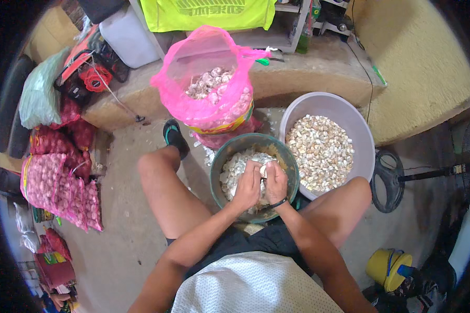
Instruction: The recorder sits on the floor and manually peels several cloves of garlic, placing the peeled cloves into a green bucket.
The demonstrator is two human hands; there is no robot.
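My left hand (pixel 247 187) and my right hand (pixel 275 183) meet over a round green tub (pixel 216 168), which stands between my knees. Pinched between their fingertips is a pale garlic bulb (pixel 263 171), partly hidden by the fingers. Papery garlic skins (pixel 232 168) lie in the tub below. A grey plastic basin (pixel 366 137) to the right holds many separated garlic cloves (pixel 319 152). Just beyond the tub stands a pink mesh sack (pixel 168 98), its mouth wide and whole garlic bulbs (pixel 215 84) inside.
Full mesh sacks of garlic (pixel 51 178) are piled at the left, below a machine with a red starter cover (pixel 96 78). A low concrete ledge (pixel 309 80) runs behind the pink sack. The black round base of a stand (pixel 387 182) and a yellow bucket (pixel 380 266) are at the right.
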